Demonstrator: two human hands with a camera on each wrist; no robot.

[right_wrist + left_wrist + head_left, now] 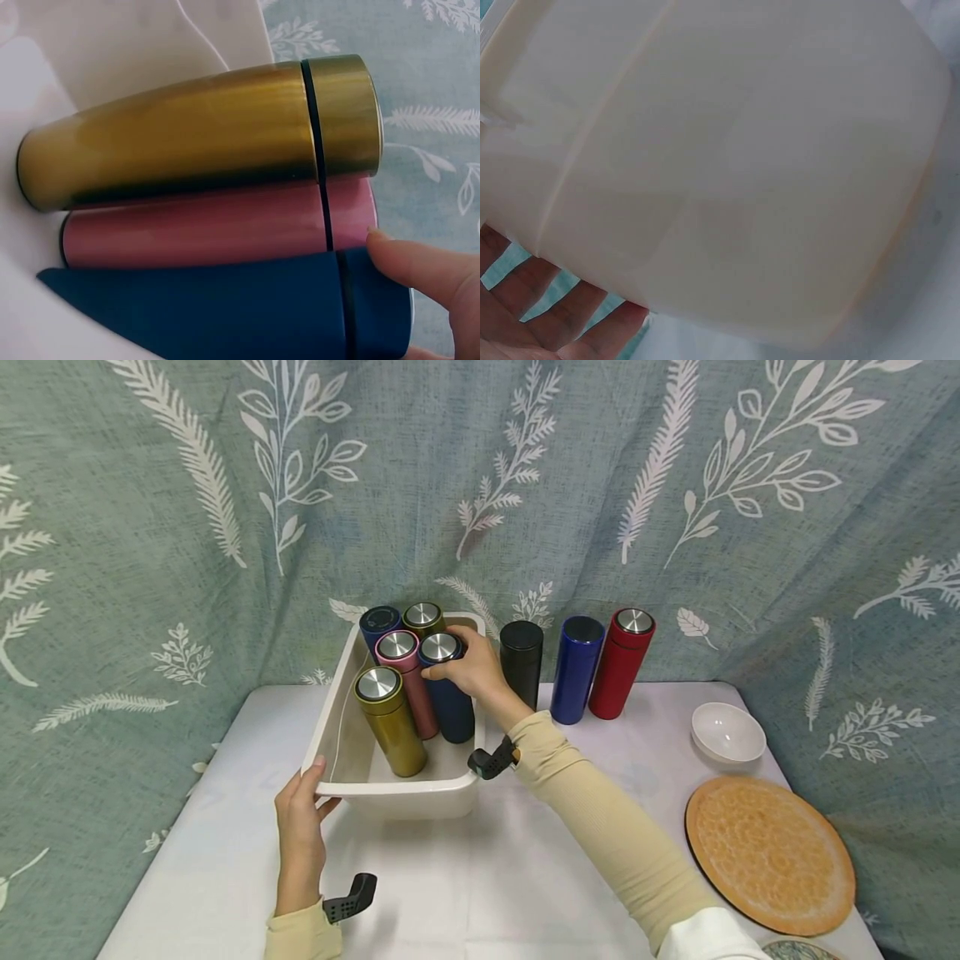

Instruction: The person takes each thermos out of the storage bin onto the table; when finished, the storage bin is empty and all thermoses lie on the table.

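Dark blue bottle [452,710] upright inside a white tub [405,788], beside a pink bottle [421,697]; the right hand [480,670] grasps its lid. The left hand [298,818] grips the tub's near-left corner. Apparently a bottle is being placed or removed; either calls for keeping the tub steady. Outside, to the right, stand black [521,664], bright blue [577,672] and red bottles [622,668].

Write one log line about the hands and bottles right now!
left hand: grips white tub | right hand: grips dark blue bottle inside tub | outside tub: black bottle, bright blue bottle, red bottle
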